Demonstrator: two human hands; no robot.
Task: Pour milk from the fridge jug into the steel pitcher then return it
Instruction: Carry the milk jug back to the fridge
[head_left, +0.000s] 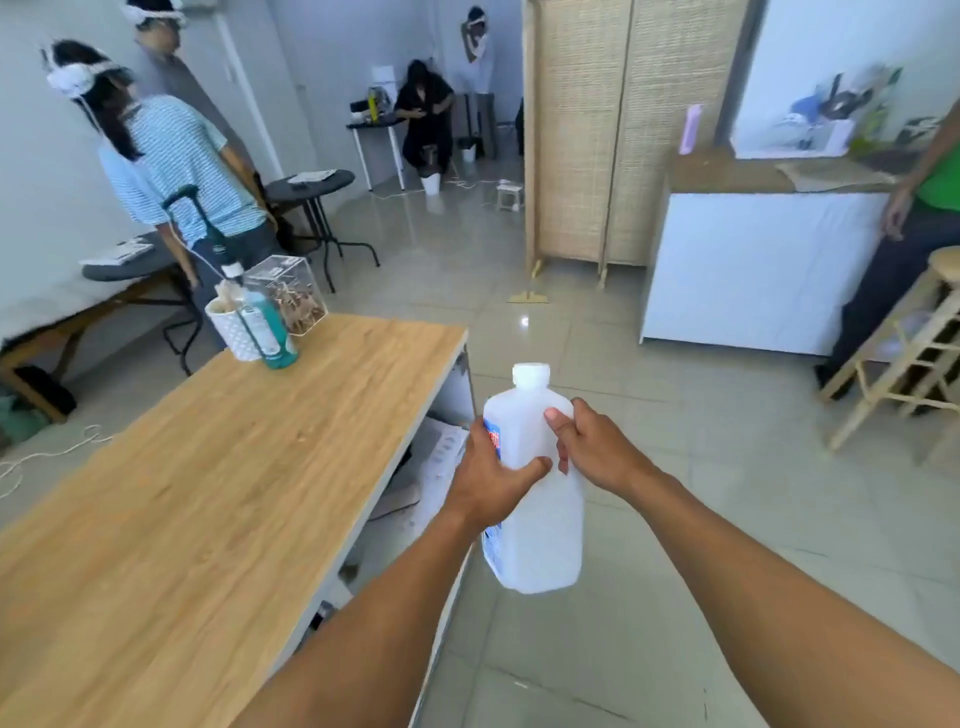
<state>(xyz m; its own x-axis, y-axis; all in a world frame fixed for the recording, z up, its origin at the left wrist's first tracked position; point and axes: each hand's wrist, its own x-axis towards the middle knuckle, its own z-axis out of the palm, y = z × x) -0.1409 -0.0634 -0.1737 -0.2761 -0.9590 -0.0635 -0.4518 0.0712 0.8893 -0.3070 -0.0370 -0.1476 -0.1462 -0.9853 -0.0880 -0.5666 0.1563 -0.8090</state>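
Observation:
A white plastic milk jug with a white cap and a blue and red label hangs upright over the tiled floor, just right of the wooden table's end. My left hand grips its left side across the label. My right hand holds the handle at its upper right. Both hands carry it in the air. No steel pitcher and no fridge are in view.
A long wooden table lies at my left, with a white cup, a teal bottle and a clear box at its far end. A white counter, a woven screen, a stool and several people stand around.

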